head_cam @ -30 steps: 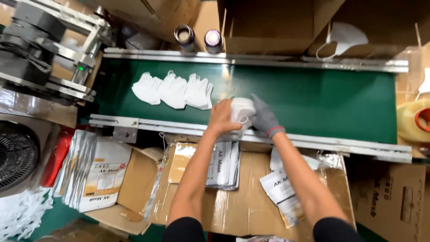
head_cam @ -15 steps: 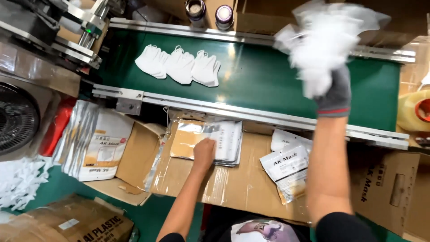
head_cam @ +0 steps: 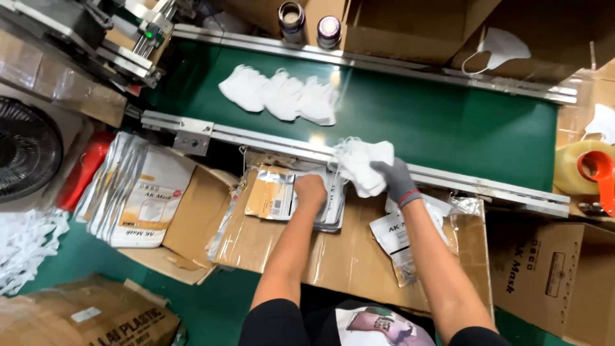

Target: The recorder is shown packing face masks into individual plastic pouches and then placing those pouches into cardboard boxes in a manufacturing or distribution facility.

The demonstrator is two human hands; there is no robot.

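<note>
My right hand [head_cam: 394, 181], in its grey glove, is up at the near rail of the conveyor, fingers clenched around a bunch of white masks [head_cam: 362, 165]. The bunch hangs over that metal rail [head_cam: 269, 142], half above the green belt [head_cam: 435, 122], half above the cardboard below. My left hand [head_cam: 311, 191] is bare and pressed down on the stack of pouches [head_cam: 282, 200] lying on the flattened cardboard sheet [head_cam: 333, 263] in front of me; its fingers curl onto the top pouch, though I can't tell whether they actually grip it or only rest there.

Out on the belt, three white masks [head_cam: 278, 95] lie overlapping in a row, well apart from my hands, toward the machine at the far left. Just right of my right forearm, more pouches [head_cam: 394, 240] lie loose on the cardboard. Off to my left, another thick pile of printed pouches [head_cam: 134, 192] leans in an open carton. At the far edge of the conveyor stand two small cans [head_cam: 311, 24] side by side, and a single mask [head_cam: 500, 48] lies on a brown box beyond the far rail. On the right, a roll of tape in an orange dispenser [head_cam: 589, 168] sits beside the belt's end.
</note>
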